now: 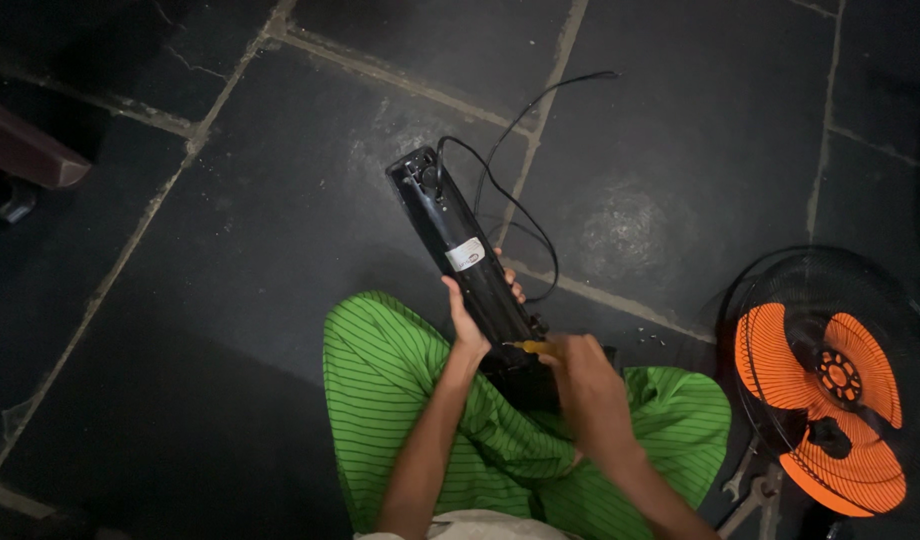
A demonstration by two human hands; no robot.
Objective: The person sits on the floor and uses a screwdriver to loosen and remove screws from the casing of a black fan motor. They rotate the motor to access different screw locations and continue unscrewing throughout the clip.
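Left hand is gripping the long black fan housing, fingers closed around it, propped across the lap and angling out over the stone floor. Right hand is clamping a yellow-handled screwdriver at the housing's near end. Risk: tip is slipping off toward the left hand fingers; loose black cord could be snagging.
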